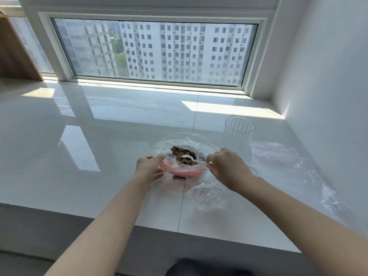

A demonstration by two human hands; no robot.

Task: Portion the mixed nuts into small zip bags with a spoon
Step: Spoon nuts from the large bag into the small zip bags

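A pink bowl (pixel 179 171) stands on the white ledge (pixel 99 156) and a clear zip bag (pixel 169 143) lies opened over it. Mixed nuts (pixel 182 152) show inside the bag's mouth. A white plastic spoon (pixel 189 157) reaches into the nuts. My right hand (pixel 229 168) pinches the spoon's handle at the bowl's right side. My left hand (pixel 150 168) holds the bowl's left rim and the bag edge, thumb and fingers curved round them. A small empty zip bag (pixel 205 198) lies just in front of the bowl, below my right wrist.
A clear ribbed glass cup (pixel 238 134) stands behind and to the right of the bowl. More empty zip bags (pixel 286 160) lie spread along the right, near the white wall (pixel 328 96). The ledge's front edge (pixel 139 226) runs below my forearms. A window (pixel 155 50) closes the back.
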